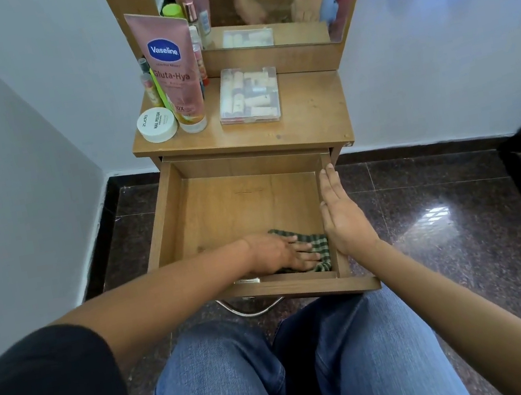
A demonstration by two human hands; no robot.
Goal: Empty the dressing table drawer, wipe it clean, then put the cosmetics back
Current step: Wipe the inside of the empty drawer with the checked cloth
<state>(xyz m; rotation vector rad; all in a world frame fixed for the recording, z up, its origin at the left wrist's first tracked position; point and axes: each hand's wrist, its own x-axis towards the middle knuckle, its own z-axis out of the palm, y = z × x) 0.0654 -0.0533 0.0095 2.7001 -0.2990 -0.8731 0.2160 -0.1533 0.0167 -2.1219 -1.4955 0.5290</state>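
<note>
While the open drawer (236, 208) is touched along its right wall by the right hand (342, 217), fingers straight, a checked cloth (318, 246) is pressed into its near right corner by the flat-fingered left hand (277, 253); cosmetics (171, 73) are set on the surface (313, 108).

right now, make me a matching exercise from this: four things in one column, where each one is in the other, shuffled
Things
1. checked cloth
2. Vaseline tube
3. clear case
4. right hand

Places
A. lying flat on the tabletop
B. against the drawer's right wall
C. inside the drawer, under the left hand
D. standing upright at the tabletop's left

Pairs: 1-C, 2-D, 3-A, 4-B
</note>
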